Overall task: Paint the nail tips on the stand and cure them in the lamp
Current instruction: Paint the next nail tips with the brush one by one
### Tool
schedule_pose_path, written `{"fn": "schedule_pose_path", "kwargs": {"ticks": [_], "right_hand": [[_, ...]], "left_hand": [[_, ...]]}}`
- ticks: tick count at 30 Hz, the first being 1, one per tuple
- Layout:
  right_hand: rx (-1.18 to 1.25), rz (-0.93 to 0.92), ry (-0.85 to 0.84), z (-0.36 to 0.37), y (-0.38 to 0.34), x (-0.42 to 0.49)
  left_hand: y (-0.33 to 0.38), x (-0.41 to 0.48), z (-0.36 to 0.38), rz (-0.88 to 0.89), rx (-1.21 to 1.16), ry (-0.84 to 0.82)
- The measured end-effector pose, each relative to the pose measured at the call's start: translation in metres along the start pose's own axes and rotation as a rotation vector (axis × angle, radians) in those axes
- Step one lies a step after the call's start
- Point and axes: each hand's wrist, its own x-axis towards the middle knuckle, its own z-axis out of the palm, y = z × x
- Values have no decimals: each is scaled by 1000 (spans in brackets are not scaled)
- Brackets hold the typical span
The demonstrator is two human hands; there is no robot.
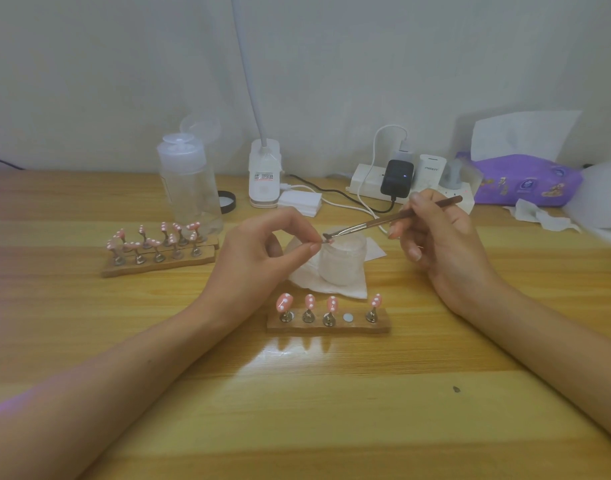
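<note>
One wooden table (297, 403), white wall (349, 64) behind; left hand (259, 252) pinches nail tip (326, 241); right hand (446, 247) grips brush (376, 223).

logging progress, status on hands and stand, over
Left hand pinches small nail tip above white round jar. Right hand holds thin brown brush to it. Near wooden stand: four pink dotted tips, one slot empty.

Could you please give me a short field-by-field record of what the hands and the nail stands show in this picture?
Left hand: pinches a small piece, likely a nail tip, above the jar
Right hand: holds the brush, bristles at that piece
Near stand: four pink dotted tips; fourth slot from the left empty
Far stands: two rows of pink dotted tips, at the left
Under the jar: a white tissue
</note>
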Motion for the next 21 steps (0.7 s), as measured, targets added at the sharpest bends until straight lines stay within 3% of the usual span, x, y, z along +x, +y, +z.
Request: {"fn": "schedule_pose_path", "kwargs": {"ticks": [21], "right_hand": [[40, 12, 77, 0, -2, 1]], "left_hand": [[1, 1, 0, -25, -63, -28]]}}
